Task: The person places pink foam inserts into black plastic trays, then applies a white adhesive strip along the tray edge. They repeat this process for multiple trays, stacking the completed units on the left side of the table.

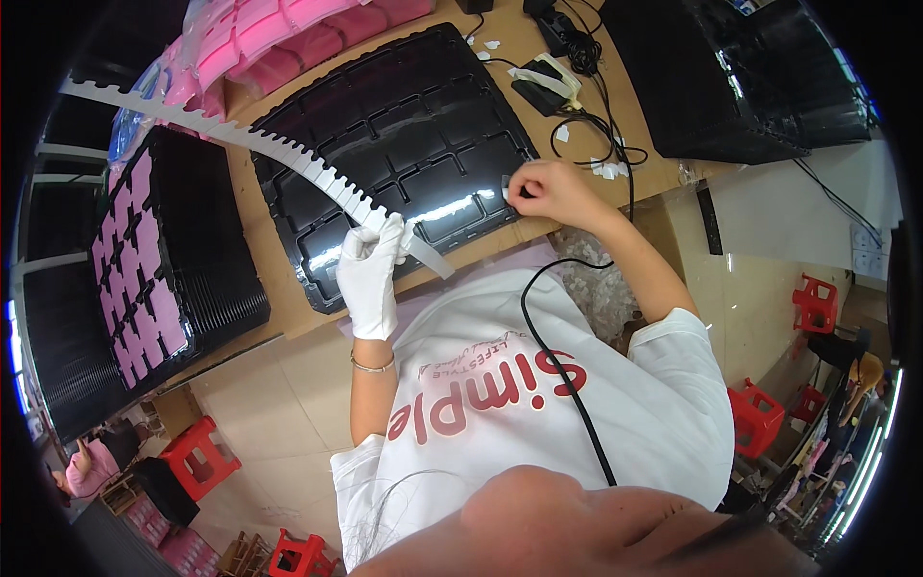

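My left hand (pixel 370 274), in a white glove, is closed on a long white strip (pixel 310 165) with evenly spaced notches along one edge. The strip runs up and away to the far left, and its short plain end hangs past my fingers. Below it, a black plastic tray (pixel 389 120) with moulded compartments lies on the table. Over the tray's near right corner, my bare right hand (pixel 561 195) is pinched closed. A small pale piece shows at its fingertips, too small to name.
Stacked black trays with pink pieces (pixel 144 274) stand at left, and more black trays (pixel 707 82) at right. Pink bundles (pixel 279 43) lie at the back. Cables (pixel 615 144), white scraps (pixel 610 170) and a dark pad (pixel 540 88) are on the brown tabletop. Red stools (pixel 200 458) stand on the floor.
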`<state>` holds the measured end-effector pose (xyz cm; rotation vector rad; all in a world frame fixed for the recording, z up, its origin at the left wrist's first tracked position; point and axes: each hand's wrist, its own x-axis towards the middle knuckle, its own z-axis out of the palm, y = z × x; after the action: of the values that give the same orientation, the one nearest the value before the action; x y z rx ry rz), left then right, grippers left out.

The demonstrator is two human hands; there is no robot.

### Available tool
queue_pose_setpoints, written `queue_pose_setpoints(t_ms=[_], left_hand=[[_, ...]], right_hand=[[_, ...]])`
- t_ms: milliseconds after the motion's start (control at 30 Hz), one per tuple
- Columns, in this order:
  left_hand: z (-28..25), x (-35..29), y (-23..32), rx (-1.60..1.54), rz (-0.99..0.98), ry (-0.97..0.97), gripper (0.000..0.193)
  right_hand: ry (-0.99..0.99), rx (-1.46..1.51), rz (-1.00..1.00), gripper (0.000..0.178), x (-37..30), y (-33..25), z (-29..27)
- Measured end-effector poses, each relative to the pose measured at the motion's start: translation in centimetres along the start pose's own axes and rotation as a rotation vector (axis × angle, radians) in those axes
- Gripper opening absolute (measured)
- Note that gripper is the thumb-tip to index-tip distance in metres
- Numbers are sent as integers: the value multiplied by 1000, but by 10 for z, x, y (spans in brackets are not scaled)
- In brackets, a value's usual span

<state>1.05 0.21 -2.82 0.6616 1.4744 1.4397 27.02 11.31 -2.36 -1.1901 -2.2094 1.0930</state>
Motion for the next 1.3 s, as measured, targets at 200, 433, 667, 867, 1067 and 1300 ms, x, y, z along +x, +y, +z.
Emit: queue_pose_setpoints(t_ms=[200, 433, 667, 867, 1067, 1300], left_hand=[[-19, -13, 5, 83, -2, 27, 11], [-79, -52, 33, 778, -79, -504, 47], [-131, -7, 78, 1428, 299, 145, 37], [-69, 120, 113, 903, 557, 24, 33], [13, 218, 127, 1089, 771, -18, 28], [0, 265, 118, 1070, 944, 54, 29]], right_hand=[[52, 225, 304, 7, -95, 25, -73], [49, -740, 803, 36, -244, 170, -50], [336, -287, 162, 15, -95, -9, -75], [349, -244, -654, 13, 166, -103, -55], [463, -440, -809, 19, 378, -82, -18], [29, -417, -510, 18, 429, -94, -23]])
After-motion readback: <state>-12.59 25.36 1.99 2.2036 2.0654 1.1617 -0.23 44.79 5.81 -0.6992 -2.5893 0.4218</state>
